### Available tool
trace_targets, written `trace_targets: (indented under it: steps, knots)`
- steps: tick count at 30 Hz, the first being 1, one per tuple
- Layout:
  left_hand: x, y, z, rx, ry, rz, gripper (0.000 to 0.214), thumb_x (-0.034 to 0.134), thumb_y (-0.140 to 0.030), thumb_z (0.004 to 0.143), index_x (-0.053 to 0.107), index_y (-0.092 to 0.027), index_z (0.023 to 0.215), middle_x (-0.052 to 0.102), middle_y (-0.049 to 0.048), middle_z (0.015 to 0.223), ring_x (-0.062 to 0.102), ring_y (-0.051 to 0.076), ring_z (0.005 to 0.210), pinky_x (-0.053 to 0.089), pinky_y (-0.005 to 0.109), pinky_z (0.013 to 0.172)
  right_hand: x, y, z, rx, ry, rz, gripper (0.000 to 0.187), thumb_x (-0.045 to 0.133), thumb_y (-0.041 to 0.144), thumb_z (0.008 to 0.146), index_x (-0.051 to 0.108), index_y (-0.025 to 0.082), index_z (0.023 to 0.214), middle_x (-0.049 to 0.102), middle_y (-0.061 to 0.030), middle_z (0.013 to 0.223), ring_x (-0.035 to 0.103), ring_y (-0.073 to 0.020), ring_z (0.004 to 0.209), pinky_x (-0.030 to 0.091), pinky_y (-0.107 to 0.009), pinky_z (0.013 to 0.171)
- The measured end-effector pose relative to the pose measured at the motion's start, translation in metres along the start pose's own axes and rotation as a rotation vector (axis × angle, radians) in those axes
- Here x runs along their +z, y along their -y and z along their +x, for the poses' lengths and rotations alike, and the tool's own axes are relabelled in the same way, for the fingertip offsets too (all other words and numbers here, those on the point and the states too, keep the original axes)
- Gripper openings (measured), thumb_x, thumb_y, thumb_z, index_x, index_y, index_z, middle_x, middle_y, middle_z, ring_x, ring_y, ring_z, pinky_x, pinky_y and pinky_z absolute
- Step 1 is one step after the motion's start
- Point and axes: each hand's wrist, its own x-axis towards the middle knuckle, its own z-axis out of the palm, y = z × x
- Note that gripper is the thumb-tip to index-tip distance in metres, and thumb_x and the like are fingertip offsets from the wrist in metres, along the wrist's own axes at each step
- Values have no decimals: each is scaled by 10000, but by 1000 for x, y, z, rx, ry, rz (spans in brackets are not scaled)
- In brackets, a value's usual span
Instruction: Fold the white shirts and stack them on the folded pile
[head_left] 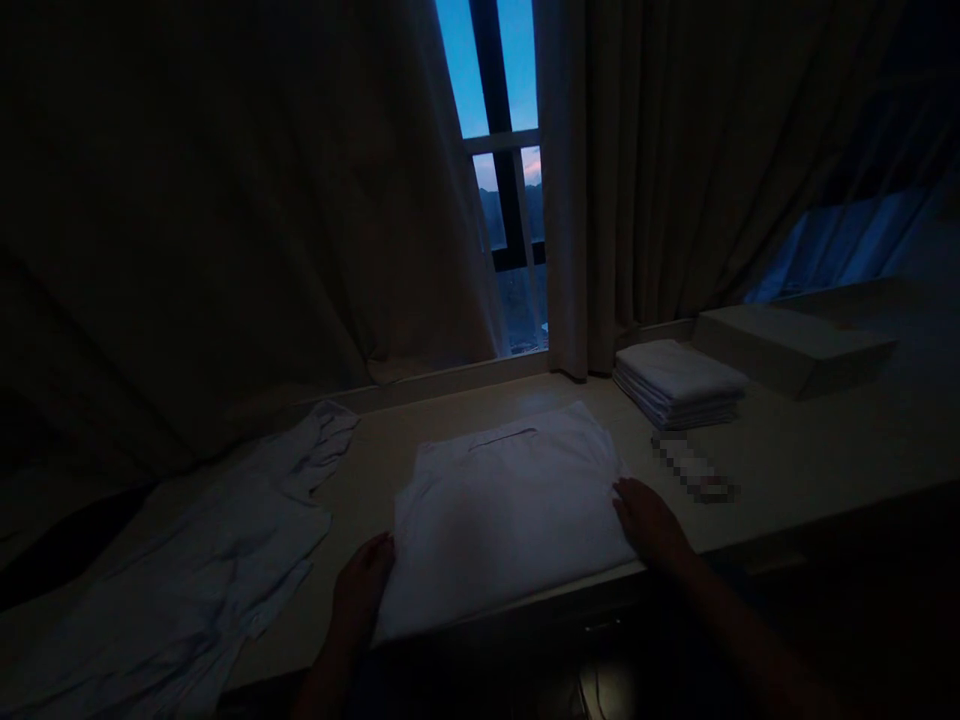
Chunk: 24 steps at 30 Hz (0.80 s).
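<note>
White garment (510, 520) flat on worktop (810, 445), squaring-up step probably; my left hand (363, 574) and right hand (651, 520) flank it, grip unclear; next needs level edge control.

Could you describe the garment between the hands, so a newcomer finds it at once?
Below the window, find the pale countertop. At its near edge, between left hand and right hand, lies the pale garment. Unlike the crumpled clothes leftward and the folded stack rightward, it lies flat, with a dark slit.
</note>
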Motion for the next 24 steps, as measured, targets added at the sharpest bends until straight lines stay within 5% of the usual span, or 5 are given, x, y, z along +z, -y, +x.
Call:
trace_targets:
  steps: [4,9,14,24]
  knots:
    - [-3,11,-40,-155,-56,85,577,536,-545,728,622,-142,1131,703,124,1081,660,249,987,505,331,842,-10,4,3,58,-46,-13,385,385,330,951,588,124,1205,585,-160,1267,500,-275,1209,356,-434,1057]
    - [3,13,-68,-98,-95,214,626,563,-560,715,543,-144,1183,680,141,1099,654,266,992,496,351,845,-24,-4,-1,285,-123,16,432,453,397,893,549,104,1195,600,-179,1144,530,-294,1102,401,-447,977]
    - [2,11,-66,-145,-44,260,602,556,-585,725,534,-186,1175,705,104,1037,668,258,944,493,347,810,-30,-13,-20,475,-91,227,503,528,469,820,532,113,1177,615,-142,1058,592,-250,948,480,-374,839]
    - [-12,12,-34,-134,145,324,587,602,-637,607,710,-185,966,726,119,1045,661,324,996,500,412,873,-37,9,-34,483,-40,274,430,498,342,836,510,129,1209,609,-138,1152,587,-244,1045,453,-348,896]
